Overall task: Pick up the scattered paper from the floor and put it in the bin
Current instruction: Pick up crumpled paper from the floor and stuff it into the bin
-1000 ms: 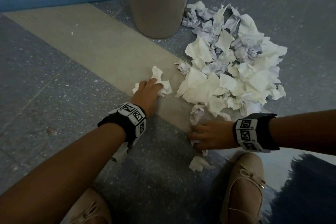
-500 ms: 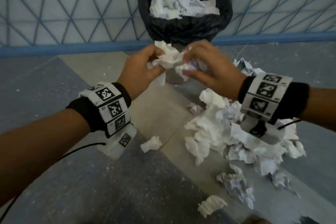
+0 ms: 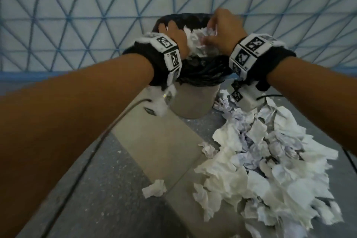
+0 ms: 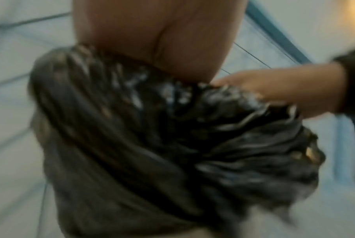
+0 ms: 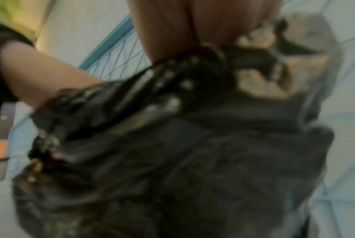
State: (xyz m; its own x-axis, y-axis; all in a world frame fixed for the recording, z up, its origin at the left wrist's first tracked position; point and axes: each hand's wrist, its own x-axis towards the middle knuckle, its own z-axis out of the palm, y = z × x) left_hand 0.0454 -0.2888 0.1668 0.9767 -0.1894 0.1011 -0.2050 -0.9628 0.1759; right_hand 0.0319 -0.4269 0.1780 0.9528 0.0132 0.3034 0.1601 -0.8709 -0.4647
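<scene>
Paper (image 3: 270,164) lies in a big white pile on the floor (image 3: 96,189), to the right of the bin (image 3: 191,102) and nearer to us. One small crumpled ball (image 3: 154,188) sits alone on the floor, left of the pile. Another little scrap (image 3: 208,150) lies at the pile's left edge. More crumpled paper (image 3: 195,41) is already in the top of the bin. The bin is grey and round, with a black bag (image 3: 204,72) folded over its rim. It stands at the far side of the floor, just in front of a pale wall with blue criss-cross lines (image 3: 96,15). Both hands are over the mouth of the bin. The left hand (image 3: 174,37) reaches down into the bin on the left side, and its fingers seem to be spread apart on the paper there. The right hand (image 3: 224,29) is on the right side, and its fingers (image 3: 211,39) are curled and pinching a wad of white paper (image 3: 209,31) over the bin. Each wrist has a black band with white squares (image 3: 168,52) on it. Both wrist views are blurry; they show the black bag (image 4: 162,145) close up, with the other hand beside it at the rim.
</scene>
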